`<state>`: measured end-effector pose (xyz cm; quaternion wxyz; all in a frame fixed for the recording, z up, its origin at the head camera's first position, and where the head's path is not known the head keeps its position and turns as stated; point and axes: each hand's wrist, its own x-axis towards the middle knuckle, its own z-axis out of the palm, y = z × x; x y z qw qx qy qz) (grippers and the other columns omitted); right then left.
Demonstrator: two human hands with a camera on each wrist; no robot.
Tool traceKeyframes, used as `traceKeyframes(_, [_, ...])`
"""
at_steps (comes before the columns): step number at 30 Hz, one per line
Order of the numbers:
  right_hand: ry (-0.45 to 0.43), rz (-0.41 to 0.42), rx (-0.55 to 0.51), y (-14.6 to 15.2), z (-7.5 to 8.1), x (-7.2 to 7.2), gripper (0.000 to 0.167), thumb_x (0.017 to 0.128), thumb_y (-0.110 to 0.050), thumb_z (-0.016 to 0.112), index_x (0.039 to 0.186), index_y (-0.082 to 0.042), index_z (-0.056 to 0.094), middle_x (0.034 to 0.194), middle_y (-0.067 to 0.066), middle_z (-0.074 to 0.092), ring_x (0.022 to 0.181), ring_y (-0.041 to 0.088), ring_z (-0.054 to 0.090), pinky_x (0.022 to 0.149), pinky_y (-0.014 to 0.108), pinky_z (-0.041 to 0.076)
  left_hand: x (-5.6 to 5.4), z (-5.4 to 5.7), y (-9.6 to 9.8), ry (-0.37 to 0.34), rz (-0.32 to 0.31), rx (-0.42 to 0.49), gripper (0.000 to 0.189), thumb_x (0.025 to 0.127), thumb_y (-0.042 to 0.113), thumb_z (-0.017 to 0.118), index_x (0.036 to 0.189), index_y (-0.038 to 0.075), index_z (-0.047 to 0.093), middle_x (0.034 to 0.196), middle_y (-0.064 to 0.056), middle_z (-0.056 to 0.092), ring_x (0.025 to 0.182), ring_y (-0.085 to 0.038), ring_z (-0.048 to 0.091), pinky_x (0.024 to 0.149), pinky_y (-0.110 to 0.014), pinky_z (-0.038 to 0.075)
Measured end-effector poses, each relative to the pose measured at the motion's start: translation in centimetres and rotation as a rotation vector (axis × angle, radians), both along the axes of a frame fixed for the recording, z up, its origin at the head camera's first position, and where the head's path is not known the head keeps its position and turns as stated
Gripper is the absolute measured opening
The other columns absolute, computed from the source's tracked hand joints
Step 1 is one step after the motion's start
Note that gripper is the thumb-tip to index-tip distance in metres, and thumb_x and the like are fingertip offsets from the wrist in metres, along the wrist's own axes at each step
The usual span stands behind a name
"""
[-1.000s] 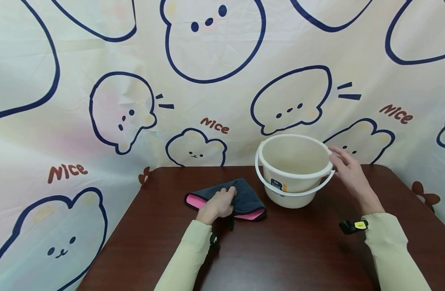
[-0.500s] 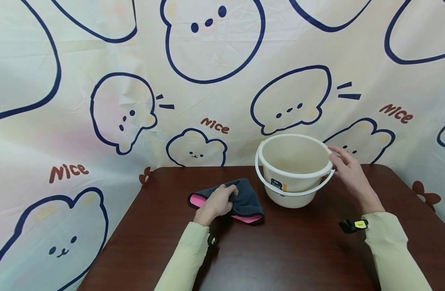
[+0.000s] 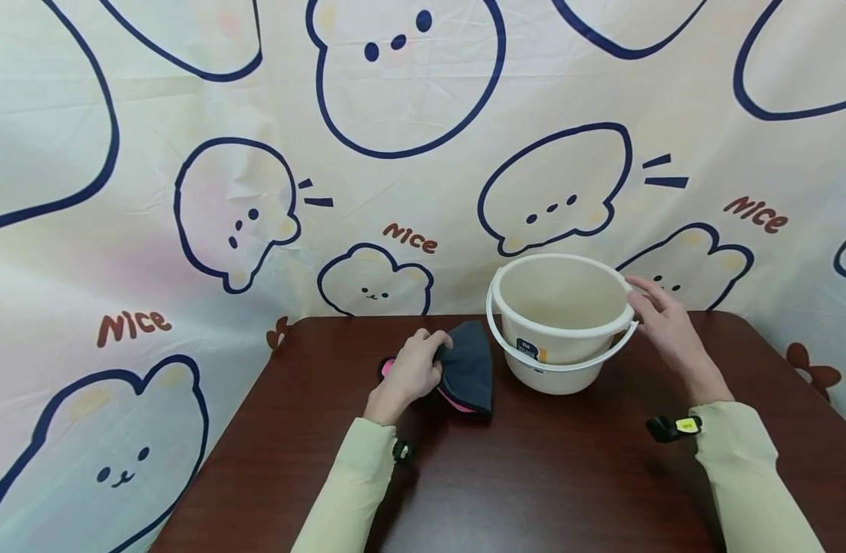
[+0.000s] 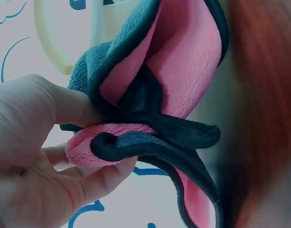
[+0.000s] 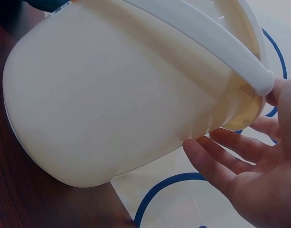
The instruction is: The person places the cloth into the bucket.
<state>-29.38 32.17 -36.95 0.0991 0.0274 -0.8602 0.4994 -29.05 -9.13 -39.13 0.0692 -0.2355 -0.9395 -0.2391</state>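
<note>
A dark grey cleaning cloth with a pink underside hangs bunched from my left hand, which pinches it between thumb and fingers. In the left wrist view the pink side and dark edging show, with folds gathered at the fingertips. To the right stands an upright cream bucket, its white handle lowered across the front. My right hand rests against the bucket's right side near the rim. Seen from the right wrist, its fingers lie loosely extended along the wall; the thumb is partly hidden behind the handle's end.
The dark brown table carries the bucket near its back edge. A pale curtain printed with blue-outlined cartoon figures hangs close behind it. Black wrist cameras sit on both wrists.
The cloth, spread wide before, has been gathered and lifted by my left hand, so it looks narrower and hangs nearer the bucket. The right hand and bucket stay in place.
</note>
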Motion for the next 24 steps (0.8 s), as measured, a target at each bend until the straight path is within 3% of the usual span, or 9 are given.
traceKeyframes(14, [0.038, 0.025, -0.021, -0.1, 0.1, 0.0, 0.062, 0.101, -0.054, 0.036, 0.154, -0.022, 0.032, 0.149, 0.018, 0.041, 0.101, -0.011, 0.051, 0.076, 0.012, 0.049, 0.2, 2.1, 0.5, 0.123, 0.053, 0.095, 0.03, 0.089, -0.003, 0.057, 0.113, 0.014, 0.063, 0.108, -0.012, 0.056, 0.101, -0.028, 0.052, 0.089, -0.042, 0.052])
traceKeyframes(24, [0.025, 0.014, -0.018, 0.1, 0.0, 0.0, 0.061, 0.101, -0.054, 0.036, 0.154, -0.023, 0.032, 0.151, 0.017, 0.041, 0.101, -0.01, 0.052, 0.075, 0.013, 0.05, 0.5, 3.7, 0.5, 0.277, 0.064, 0.18, 0.033, 0.086, -0.007, 0.057, 0.109, 0.014, 0.066, 0.1, -0.01, 0.054, 0.088, -0.025, 0.048, 0.078, -0.036, 0.048])
